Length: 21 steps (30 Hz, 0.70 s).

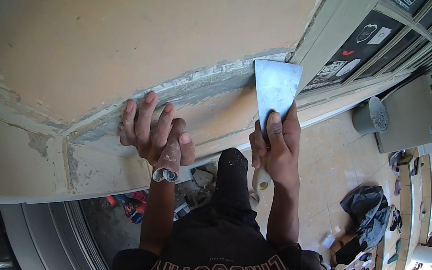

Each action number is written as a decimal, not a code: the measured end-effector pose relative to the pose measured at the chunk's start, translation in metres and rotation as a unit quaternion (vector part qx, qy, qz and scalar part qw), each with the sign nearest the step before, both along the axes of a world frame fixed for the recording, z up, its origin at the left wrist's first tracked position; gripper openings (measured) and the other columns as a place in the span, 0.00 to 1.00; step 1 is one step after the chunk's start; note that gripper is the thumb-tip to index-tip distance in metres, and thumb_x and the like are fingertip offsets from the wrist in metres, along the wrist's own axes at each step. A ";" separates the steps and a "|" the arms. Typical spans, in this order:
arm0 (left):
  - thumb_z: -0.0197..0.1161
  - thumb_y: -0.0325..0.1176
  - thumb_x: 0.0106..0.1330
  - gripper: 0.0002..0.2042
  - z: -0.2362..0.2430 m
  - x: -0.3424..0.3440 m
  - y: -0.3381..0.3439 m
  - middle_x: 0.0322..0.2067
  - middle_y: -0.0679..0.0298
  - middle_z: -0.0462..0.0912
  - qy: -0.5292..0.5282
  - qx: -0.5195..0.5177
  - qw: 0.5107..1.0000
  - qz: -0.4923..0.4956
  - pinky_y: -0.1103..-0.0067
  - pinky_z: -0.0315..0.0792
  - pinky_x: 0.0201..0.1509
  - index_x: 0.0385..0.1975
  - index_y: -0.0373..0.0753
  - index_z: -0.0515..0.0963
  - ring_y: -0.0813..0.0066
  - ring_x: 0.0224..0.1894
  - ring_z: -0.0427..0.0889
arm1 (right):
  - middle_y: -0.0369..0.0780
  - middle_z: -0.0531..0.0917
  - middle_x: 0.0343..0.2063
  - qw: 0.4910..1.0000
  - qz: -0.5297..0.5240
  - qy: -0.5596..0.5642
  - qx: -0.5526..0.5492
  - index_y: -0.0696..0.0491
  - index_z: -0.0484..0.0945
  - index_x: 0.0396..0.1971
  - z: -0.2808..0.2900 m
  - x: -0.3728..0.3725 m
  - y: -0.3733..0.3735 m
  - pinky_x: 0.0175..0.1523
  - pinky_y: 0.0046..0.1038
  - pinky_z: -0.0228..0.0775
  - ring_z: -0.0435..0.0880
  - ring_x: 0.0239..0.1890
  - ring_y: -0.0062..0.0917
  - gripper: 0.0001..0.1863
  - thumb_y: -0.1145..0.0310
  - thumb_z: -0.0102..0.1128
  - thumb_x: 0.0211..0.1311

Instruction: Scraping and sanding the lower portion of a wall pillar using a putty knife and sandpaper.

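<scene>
Right hand [284,153] closes around scraper [277,85]; loosely curled left hand [153,138] holds rolled sheet [168,162]; excess pressure could gouge pale frame [335,32].

Open air between left hand [153,138] and scraper [277,85], door frame [336,29] close beside it, leg [232,181] (dark-clad) below, between them

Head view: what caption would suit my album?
Right hand gripping a scraper, left hand by a patchy wall.
</scene>
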<state>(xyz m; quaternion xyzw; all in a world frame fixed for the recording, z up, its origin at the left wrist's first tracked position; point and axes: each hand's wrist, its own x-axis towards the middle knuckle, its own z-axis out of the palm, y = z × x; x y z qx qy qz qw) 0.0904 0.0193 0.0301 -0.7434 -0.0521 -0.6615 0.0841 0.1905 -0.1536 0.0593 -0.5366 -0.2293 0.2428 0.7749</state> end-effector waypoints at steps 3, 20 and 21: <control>0.47 0.38 0.64 0.12 -0.008 -0.005 0.004 0.46 0.62 0.80 0.014 -0.029 0.999 0.000 0.49 0.59 0.63 0.25 0.40 0.74 0.51 0.54 0.77 | 0.33 0.62 0.10 1.000 0.009 0.000 0.006 0.60 0.58 0.55 0.002 0.007 -0.001 0.11 0.17 0.56 0.57 0.06 0.14 0.19 0.62 0.39 0.75; 0.47 0.41 0.61 0.11 -0.010 0.003 0.001 0.47 0.60 0.82 0.022 -0.022 1.000 -0.001 0.50 0.54 0.64 0.28 0.44 0.76 0.50 0.54 0.78 | 0.31 0.61 0.11 0.996 -0.042 -0.042 -0.063 0.59 0.60 0.52 -0.003 -0.002 0.001 0.13 0.16 0.55 0.58 0.09 0.12 0.17 0.60 0.37 0.76; 0.47 0.40 0.61 0.11 -0.008 0.003 0.002 0.46 0.60 0.82 0.011 -0.003 1.000 0.005 0.50 0.54 0.65 0.27 0.43 0.75 0.50 0.54 0.77 | 0.31 0.61 0.11 0.990 -0.043 -0.076 -0.107 0.59 0.61 0.52 0.004 0.001 -0.001 0.13 0.16 0.54 0.59 0.09 0.12 0.17 0.61 0.37 0.76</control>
